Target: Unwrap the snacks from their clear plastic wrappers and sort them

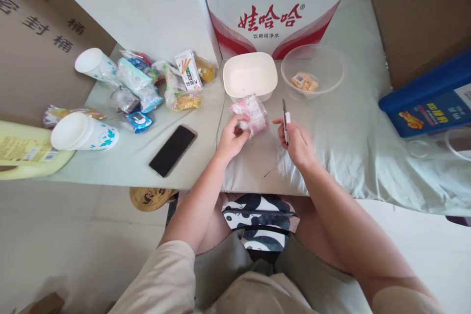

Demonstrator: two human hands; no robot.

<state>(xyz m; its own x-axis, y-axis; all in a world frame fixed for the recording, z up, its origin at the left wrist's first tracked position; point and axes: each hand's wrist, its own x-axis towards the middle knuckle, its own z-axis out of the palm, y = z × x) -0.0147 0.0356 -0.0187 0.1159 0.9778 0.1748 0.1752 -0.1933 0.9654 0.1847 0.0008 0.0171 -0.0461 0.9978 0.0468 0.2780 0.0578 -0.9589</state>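
My left hand is closed on a pink and white snack packet, holding it just above the cloth-covered table in front of a white rectangular bowl. My right hand grips a small pair of scissors, blades pointing up and away, a short way right of the packet. The two hands are apart, with the packet between them.
A clear plastic bowl holding a wrapped snack stands at the right. A pile of snack packets, two paper cups, a black phone and a yellow jug lie left. Cardboard boxes stand behind; a blue box far right.
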